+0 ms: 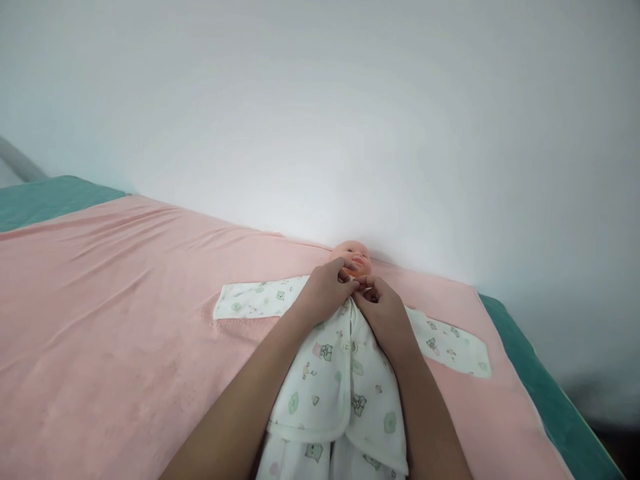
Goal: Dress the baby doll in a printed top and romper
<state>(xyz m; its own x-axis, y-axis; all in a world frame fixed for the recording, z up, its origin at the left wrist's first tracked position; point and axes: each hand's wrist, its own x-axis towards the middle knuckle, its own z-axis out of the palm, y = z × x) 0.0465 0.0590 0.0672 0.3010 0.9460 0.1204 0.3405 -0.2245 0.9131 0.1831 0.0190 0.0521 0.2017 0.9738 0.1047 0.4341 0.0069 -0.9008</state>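
Note:
A baby doll (354,253) lies on its back, dressed in a white baby jacket (320,393) printed with small animals. Both sleeves of the jacket stretch out flat to the sides. At the neckline, just below the doll's chin, my left hand (327,290) pinches the collar edge. My right hand (383,310) meets it there, its fingers closed on the other side of the collar. The fingertips of both hands nearly touch, and they hide the top fastening. Lower down, the front edges lie together. Matching printed trousers (300,460) show below the hem.
A pink blanket (125,320) lies under the doll, wrinkled toward the upper left. Green surface shows beyond it at the left (55,197) and right (530,360). A white wall (320,120) rises right behind the doll's head.

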